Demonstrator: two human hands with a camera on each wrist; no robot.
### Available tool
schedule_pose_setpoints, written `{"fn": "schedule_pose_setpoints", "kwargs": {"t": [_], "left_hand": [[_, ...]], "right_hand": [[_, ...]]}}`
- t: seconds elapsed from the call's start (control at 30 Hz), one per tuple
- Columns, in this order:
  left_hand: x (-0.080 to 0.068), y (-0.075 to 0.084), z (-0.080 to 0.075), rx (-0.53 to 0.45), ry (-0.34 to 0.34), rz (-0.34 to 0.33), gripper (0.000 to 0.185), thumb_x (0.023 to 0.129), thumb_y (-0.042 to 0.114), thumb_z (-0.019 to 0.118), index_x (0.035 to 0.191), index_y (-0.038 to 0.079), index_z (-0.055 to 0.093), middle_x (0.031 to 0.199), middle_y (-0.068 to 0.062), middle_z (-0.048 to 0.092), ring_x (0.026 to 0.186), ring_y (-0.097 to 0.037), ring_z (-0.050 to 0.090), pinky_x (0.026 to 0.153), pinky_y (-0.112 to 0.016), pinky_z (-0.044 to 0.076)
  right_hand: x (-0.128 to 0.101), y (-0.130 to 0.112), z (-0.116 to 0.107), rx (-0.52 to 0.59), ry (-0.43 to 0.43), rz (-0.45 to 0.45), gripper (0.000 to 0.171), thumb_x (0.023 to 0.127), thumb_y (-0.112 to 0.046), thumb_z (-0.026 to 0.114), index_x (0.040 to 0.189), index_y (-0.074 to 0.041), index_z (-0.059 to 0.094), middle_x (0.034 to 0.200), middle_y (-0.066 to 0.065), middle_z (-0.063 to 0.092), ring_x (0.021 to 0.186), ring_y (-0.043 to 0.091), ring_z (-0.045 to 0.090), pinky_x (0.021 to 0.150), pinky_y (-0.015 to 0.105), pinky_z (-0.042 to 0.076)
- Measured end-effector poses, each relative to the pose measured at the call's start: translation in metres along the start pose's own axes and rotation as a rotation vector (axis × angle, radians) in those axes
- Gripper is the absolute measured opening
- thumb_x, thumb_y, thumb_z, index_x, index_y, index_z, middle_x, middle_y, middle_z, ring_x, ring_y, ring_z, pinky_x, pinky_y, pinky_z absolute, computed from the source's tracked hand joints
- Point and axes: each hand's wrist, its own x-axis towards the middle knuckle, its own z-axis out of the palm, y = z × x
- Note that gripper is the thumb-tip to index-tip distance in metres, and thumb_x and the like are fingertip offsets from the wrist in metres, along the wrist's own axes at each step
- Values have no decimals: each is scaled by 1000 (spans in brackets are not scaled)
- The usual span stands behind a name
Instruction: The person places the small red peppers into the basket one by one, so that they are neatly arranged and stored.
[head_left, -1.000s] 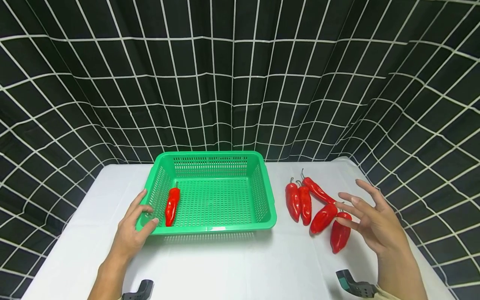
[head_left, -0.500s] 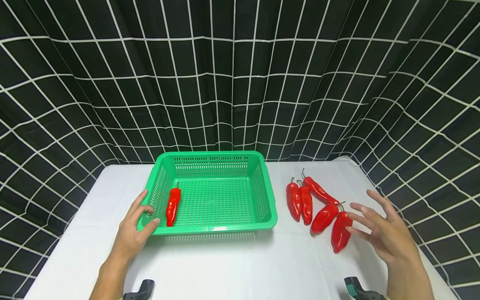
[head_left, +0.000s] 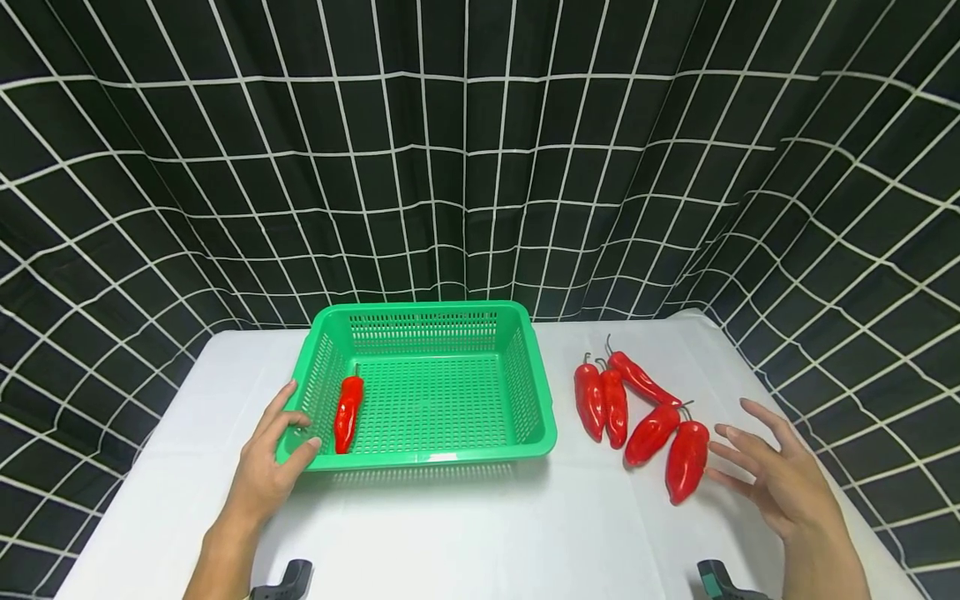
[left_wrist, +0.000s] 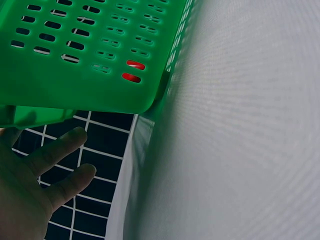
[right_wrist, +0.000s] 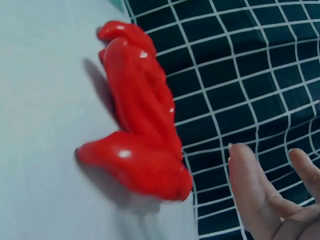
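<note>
Head view showed the right hand spread, holding nothing, beside the nearest pepper; the left hand gripped the basket corner; best to pinch the pepper mid-body.

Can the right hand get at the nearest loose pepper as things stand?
Probably yes: the right hand is open just beside the nearest pepper, with only bare table between them.

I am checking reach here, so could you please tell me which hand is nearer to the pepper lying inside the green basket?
Left. The left hand grips the green basket corner beside that pepper; the right hand hovers far right.
</note>
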Motion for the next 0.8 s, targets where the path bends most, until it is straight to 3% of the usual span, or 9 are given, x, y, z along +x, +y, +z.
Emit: {"fn": "schedule_pose_setpoints", "kwargs": {"t": [0.17,0.33,0.8], "left_hand": [[0,-1,1,2,4,-5,14,84,16,65,95,11,58,153,6,31,136,-37,32,97,-68,31],[-1,0,1,9,4,-11,14,84,16,65,95,12,58,153,7,31,136,-37,33,97,-67,32],[-1,4,0,-2,5,9,14,84,16,65,96,12,58,153,1,33,135,-39,34,97,-68,31]], "right_hand": [[6,8,-4,-67,105,117,91,83,-34,76,152,-39,18,127,6,41,79,5,67,73,47,55],[13,19,-6,-143,113,170,100,81,-38,78,154,-35,10,150,20,24,78,5,65,77,45,55],[24,32,-1,-293,43,182,104,83,-39,75,155,-20,3,150,29,20,83,12,62,75,47,55]]}}
